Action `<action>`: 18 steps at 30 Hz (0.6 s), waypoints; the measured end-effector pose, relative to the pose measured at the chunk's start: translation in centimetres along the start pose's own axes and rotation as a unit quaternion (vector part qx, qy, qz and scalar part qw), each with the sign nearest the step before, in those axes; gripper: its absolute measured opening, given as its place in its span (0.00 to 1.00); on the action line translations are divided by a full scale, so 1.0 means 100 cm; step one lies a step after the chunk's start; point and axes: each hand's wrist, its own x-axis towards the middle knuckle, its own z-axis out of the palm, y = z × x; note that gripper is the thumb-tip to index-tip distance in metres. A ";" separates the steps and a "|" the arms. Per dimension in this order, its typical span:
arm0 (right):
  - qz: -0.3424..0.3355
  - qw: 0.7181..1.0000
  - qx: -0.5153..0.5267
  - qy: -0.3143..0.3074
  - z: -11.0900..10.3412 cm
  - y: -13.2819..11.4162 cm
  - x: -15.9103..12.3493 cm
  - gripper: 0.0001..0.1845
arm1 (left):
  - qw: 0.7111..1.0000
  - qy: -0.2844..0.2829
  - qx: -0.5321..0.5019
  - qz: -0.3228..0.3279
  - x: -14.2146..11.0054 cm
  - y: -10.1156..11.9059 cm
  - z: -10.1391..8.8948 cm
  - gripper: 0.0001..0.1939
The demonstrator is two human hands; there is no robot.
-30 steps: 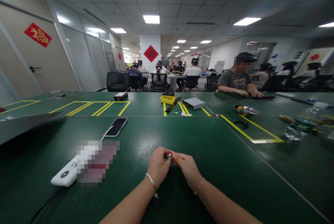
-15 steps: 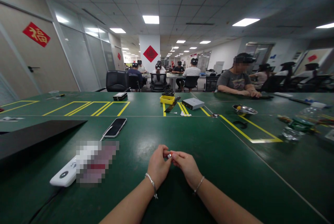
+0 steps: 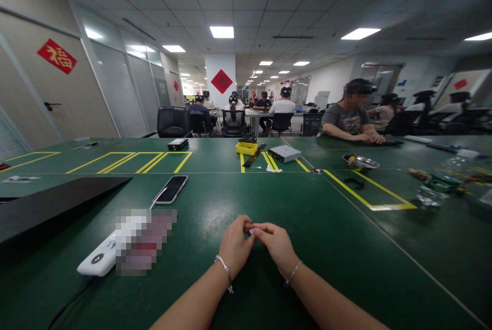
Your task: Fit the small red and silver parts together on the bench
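Note:
My left hand [image 3: 235, 242] and my right hand [image 3: 277, 246] meet at the fingertips over the green table [image 3: 200, 289]. Between them they pinch a small shiny silvery piece [image 3: 251, 231] with a touch of red by it. It is mostly covered by my fingers, and its kind is too small to make out. The fingers of both hands are closed around it. Each wrist wears a silver bracelet.
On the left lie a phone [image 3: 171, 189] with a cable, a white device [image 3: 97, 258] and a black panel [image 3: 57, 204]. Farther off are a yellow tray [image 3: 246, 148], a grey box [image 3: 284, 153], a metal bowl [image 3: 363, 164] and a plastic bottle [image 3: 438, 184]. A person [image 3: 349, 120] sits across at the right.
My hands stay together, with slight finger movement; the small piece is turned a little and shows less silver. The view has shifted slightly.

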 end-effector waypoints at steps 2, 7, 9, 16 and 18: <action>-0.013 0.999 -0.011 0.028 -0.010 -0.006 0.006 0.12 | 1.000 -0.011 0.001 0.024 0.000 -0.001 -0.001 0.13; -0.040 0.955 -0.207 0.206 -0.095 -0.021 0.032 0.18 | 0.998 -0.039 0.041 0.035 0.004 -0.014 -0.003 0.13; -0.034 0.896 -0.361 0.258 -0.146 -0.024 0.037 0.19 | 0.996 -0.047 0.067 0.020 0.005 -0.020 -0.003 0.14; 0.124 0.759 -0.546 0.332 -0.289 -0.015 0.012 0.22 | 0.986 -0.102 0.122 0.048 0.003 -0.017 -0.002 0.10; 0.172 0.741 -0.553 0.341 -0.313 -0.009 0.002 0.23 | 0.982 -0.119 0.139 0.040 0.003 -0.014 -0.003 0.09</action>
